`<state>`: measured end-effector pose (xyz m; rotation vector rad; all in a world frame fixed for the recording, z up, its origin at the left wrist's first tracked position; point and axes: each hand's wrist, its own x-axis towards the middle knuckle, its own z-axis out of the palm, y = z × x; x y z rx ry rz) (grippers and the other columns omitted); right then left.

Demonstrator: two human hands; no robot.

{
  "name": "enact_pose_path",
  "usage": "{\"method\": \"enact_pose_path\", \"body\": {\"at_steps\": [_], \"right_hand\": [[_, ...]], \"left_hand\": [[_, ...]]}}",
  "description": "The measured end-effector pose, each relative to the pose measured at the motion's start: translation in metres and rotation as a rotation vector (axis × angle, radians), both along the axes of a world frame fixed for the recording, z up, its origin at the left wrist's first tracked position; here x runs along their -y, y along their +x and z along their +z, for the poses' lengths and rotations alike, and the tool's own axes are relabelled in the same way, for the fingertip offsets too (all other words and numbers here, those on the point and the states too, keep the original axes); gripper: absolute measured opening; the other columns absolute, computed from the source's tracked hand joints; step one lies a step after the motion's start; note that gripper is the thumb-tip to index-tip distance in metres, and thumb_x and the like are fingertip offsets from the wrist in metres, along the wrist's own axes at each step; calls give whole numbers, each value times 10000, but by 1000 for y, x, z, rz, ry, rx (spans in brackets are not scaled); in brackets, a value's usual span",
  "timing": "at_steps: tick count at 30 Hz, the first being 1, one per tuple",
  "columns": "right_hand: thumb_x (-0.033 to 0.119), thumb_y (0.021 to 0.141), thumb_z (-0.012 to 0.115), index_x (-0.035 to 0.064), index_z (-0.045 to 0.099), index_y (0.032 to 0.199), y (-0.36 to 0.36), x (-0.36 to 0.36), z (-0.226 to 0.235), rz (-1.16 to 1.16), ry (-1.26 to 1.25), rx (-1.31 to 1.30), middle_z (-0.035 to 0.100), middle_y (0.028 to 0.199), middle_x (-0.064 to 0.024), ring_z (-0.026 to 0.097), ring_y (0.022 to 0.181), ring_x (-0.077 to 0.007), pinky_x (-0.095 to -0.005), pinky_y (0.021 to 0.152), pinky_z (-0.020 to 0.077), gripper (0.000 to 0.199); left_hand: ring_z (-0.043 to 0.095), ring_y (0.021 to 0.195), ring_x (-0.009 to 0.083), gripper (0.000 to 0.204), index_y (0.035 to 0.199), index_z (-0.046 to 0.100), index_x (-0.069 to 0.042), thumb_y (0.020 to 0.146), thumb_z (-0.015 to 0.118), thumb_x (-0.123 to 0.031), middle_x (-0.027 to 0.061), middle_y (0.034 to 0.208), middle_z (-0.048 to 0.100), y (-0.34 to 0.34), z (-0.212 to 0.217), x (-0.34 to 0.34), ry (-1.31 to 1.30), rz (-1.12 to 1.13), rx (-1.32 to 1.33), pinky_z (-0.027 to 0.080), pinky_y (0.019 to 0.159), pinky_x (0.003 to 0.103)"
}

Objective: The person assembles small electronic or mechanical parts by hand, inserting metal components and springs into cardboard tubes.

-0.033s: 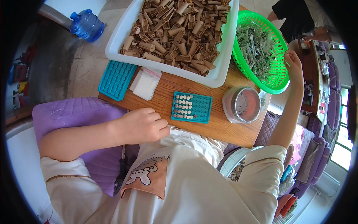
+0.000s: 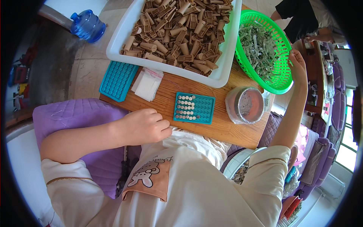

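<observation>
L hand (image 2: 153, 126) in loose fist nr bench (image 2: 168, 85) front edge; can't tell if anything's inside. R hand (image 2: 298, 66) at R rim of green plastic basket (image 2: 245, 68) w/ grey-green strips (image 2: 259, 47); grip unclear. Teal tray (image 2: 204, 109) w/ whitish discs (image 2: 185, 103) on bench, betw. L hand & pinkish tub (image 2: 258, 104).

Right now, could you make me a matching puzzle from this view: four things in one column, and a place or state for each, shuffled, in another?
Things:
1. Bright green slotted plastic basket
2. Small teal rectangular tray
3. Large white rectangular plastic tub
4. Translucent blue water bottle

Places and states:
A. Heaped with brown pieces
B. At the picture's upper left
C. Right hand at its rim
D. Pale round pieces toward its left side

Pairs: 1-C, 2-D, 3-A, 4-B
</observation>
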<state>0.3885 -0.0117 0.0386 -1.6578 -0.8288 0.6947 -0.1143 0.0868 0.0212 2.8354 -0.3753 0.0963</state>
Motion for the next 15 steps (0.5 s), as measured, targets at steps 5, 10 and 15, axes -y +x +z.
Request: {"method": "enact_pose_path", "body": {"at_steps": [5, 10, 15], "right_hand": [[153, 815, 539, 87, 526, 972, -24, 0, 9, 55, 20, -70, 520, 835, 46, 479, 806, -44, -224, 759, 334, 171], [158, 795, 562, 78, 541, 990, -38, -7, 16, 162, 162, -171, 539, 879, 27, 493, 849, -58, -224, 763, 352, 213], [160, 786, 573, 73, 547, 993, -17, -13, 9, -65, -35, 151, 555, 886, 26, 492, 794, -53, -219, 710, 365, 226]], "left_hand": [[529, 594, 131, 54, 647, 480, -98, 640, 531, -112, 2, 609, 476, 0, 0, -2, 24, 3, -16, 429, 544, 245], [535, 602, 136, 50, 658, 485, -99, 644, 531, -111, 5, 614, 483, -1, 0, 0, 16, -7, -24, 432, 547, 244], [535, 601, 136, 50, 659, 488, -97, 640, 532, -109, 3, 612, 486, 1, 2, -3, 34, -14, -16, 432, 549, 244]]}}
